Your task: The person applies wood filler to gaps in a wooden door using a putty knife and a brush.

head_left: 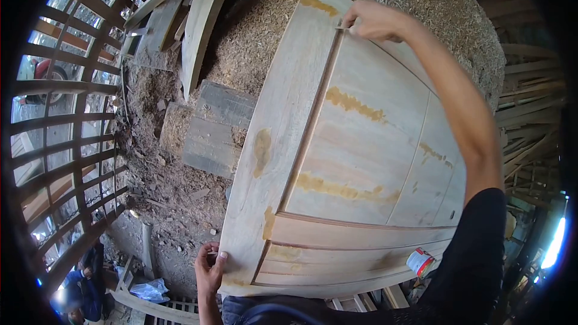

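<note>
A pale wooden panel door lies flat in front of me, with yellowish-brown filler smeared in streaks and patches over it. My right hand reaches to the far end and pinches a small thin flat blade-like piece at the corner of the inset panel's groove. Its exact kind is too small to tell. Beside the door's near left corner is my left hand, fingers curled and thumb at the edge. A small pale bit seems to show between those fingers, but I cannot make it out.
A small red-and-white tin stands on the door's near right part. Wood shavings cover the ground, with grey boards to the left. A slatted wooden fence runs along the left; a person is at lower left.
</note>
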A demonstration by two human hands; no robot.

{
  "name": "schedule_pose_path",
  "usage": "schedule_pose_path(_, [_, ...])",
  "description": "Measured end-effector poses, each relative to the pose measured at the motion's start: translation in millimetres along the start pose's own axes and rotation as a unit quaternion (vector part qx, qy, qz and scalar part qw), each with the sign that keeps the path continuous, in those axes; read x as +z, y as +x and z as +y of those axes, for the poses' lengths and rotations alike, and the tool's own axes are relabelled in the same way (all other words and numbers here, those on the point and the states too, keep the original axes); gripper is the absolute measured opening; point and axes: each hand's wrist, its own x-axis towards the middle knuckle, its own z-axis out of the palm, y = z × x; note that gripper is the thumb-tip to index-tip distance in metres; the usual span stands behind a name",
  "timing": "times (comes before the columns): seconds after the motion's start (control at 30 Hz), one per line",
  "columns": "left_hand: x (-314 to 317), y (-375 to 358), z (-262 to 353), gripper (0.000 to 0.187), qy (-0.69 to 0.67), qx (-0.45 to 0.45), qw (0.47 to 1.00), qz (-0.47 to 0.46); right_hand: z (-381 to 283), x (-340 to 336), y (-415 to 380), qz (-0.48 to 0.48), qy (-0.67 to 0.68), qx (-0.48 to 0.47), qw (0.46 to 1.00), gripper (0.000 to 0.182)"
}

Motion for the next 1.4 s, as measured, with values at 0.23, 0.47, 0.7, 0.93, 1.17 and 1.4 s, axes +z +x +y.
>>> schedule_pose_path(0.23, [-1.4,2.3,-2.5,0.025,-0.02,-0.003,1.0,-0.007,80.0,59.5,5.2,0.246,0.027,-0.269,0.931,0.023])
schedule_pose_path(0.47, [2.0,1.7,-1.1,0.025,-0.03,-0.011,0.999,-0.004,64.4,26.4,31.2,0.26,-0.055,-0.158,0.951,0.021])
schedule_pose_path(0.7, [-0.7,2.1,3.9,0.026,-0.003,0.005,1.0,-0.009,9.6,-9.8,-11.8,-0.015,0.079,0.044,0.996,0.029])
schedule_pose_path(0.93, [0.9,-1.9,7.5,0.026,-0.016,-0.016,1.0,-0.01,17.9,46.3,32.0,0.178,0.046,-0.091,0.979,0.032])
schedule_pose_path(1.17, [4.1,-0.6,2.2,0.028,-0.02,-0.008,1.0,-0.006,66.3,33.3,43.2,0.262,0.02,-0.229,0.937,0.037])
schedule_pose_path(1.4, [-0.4,0.6,-4.9,0.026,0.016,0.003,1.0,0.006,54.1,-2.8,49.4,0.064,-0.05,-0.066,0.994,0.027])
